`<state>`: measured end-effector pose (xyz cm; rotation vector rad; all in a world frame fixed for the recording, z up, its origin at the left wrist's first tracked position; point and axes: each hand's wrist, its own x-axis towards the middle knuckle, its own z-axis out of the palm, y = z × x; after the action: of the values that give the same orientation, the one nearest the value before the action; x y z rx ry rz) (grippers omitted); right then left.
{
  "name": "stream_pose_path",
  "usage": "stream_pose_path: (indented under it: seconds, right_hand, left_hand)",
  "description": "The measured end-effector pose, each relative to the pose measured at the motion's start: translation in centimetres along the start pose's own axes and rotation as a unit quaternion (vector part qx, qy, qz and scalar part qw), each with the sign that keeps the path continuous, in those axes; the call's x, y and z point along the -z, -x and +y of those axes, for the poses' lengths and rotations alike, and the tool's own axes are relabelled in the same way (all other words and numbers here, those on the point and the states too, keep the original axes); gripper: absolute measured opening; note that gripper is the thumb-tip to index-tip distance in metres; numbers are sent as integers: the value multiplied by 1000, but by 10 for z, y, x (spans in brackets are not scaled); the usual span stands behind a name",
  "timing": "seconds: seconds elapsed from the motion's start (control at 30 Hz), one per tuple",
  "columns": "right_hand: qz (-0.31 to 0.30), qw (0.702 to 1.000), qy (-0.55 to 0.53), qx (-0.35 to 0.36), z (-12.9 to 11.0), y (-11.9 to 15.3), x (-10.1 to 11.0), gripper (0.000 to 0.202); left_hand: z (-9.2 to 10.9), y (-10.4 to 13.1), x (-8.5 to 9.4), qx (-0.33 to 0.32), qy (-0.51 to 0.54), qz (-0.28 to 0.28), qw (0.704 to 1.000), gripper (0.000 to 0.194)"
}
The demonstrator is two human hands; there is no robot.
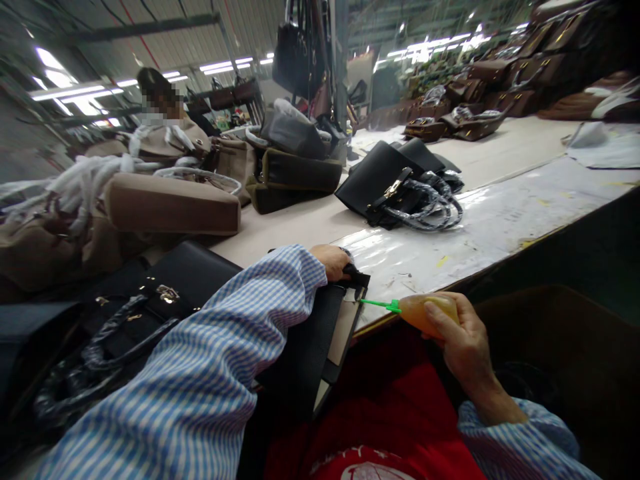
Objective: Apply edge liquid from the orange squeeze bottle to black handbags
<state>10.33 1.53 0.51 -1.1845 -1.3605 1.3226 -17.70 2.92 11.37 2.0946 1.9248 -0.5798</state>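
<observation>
Now the black bag (303,350) juts over the table (480,250) edge, left hand (330,262) gripping its far end, right hand (465,340) clenched round an amber bottle (417,312), where one over-hard squeeze could blot the leather.

Left arm (215,353) reached long from the lower left up toward mid-view, its checked sleeve (260,300) creased and covering it down to near the wrist. Left hand (330,261) was low, back upward, fingers pointing rightward and bent down; fingertips hidden, so grip unclear. Right forearm (510,410) came in from the lower right, angled up and left, its cuff (473,423) sitting back and leaving the wrist (493,397) bare. Right hand (460,333) was closed in a grip, thumb (443,321) laid along the near side, other fingers mostly out of sight. Hands were apart, left one farther forward.
</observation>
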Motion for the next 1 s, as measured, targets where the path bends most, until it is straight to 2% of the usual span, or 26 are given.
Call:
stream_pose_path:
  seconds: [0.13,0.3,0.47,0.67,0.73,0.87,0.93,1.0]
  right_hand:
    - [-32,999,19,2,2,2,4,48]
    - [-3,1000,17,3,-1,4,3,51]
    - [-46,998,38,10,-5,11,5,47]
    - [0,1000,21,15,-2,11,0,50]
    - [-15,999,36,19,-1,13,0,48]
    - [-89,994,54,32,0,20,4,45]
    - [-78,995,50,35,2,21,5,46]
    - [-38,998,39,24,5,20,5,51]
  left_hand:
    - [0,0,0,-1,-3,-1,1000,34]
    - [0,0,0,-2,-10,-2,1000,35]
    - [0,1,0,-5,-11,-4,1000,37]
    - [1,1,-1,-6,-8,3,1000,35]
    - [1,1,-1,-5,-8,5,1000,37]
    - [1,2,-2,-4,-10,9,1000,36]
    - [1,2,-2,-3,-12,8,1000,36]
    - [0,2,-2,-4,-14,6,1000,37]
